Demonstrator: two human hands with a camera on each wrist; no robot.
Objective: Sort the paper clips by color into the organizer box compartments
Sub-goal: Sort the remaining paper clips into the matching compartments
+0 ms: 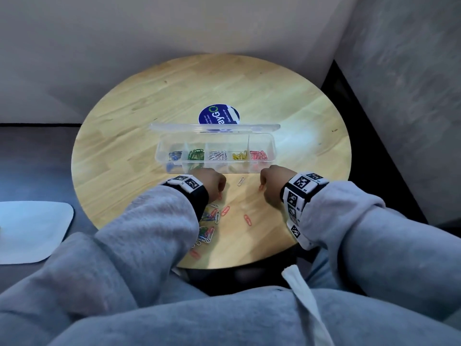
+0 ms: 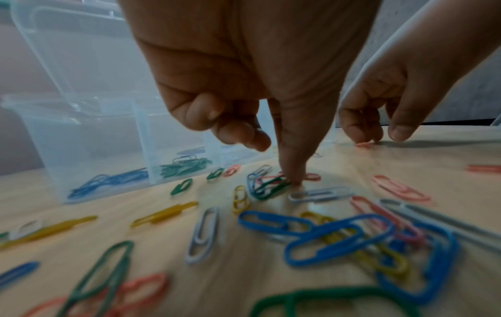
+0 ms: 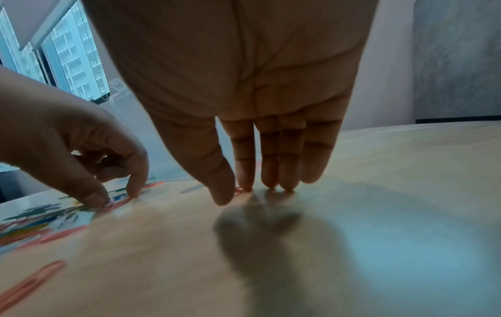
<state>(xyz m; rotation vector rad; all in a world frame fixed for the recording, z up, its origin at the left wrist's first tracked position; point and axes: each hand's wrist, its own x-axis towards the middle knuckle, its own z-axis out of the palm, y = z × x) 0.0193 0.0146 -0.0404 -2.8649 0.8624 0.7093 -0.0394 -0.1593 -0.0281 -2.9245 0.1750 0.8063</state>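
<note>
The clear organizer box (image 1: 159, 156) stands open mid-table with blue, green, white, yellow and red clips in separate compartments. Loose paper clips (image 1: 212, 221) of mixed colours lie in front of it. My left hand (image 1: 212, 182) has its fingers curled; in the left wrist view one fingertip (image 2: 295, 182) presses the table against a tangle of green, blue and red clips (image 2: 268, 185), and nothing is lifted. My right hand (image 1: 270, 182) reaches down with straight fingers (image 3: 271, 163), whose tips rest on a red clip (image 3: 238, 189) lying on the wood.
The round wooden table (image 1: 299, 121) carries a blue round sticker (image 1: 219, 114) behind the box lid. A white clip (image 1: 241, 181) lies between my hands and red clips (image 1: 247, 220) nearer me. A pale flat pad (image 1: 32, 231) sits off the table at left.
</note>
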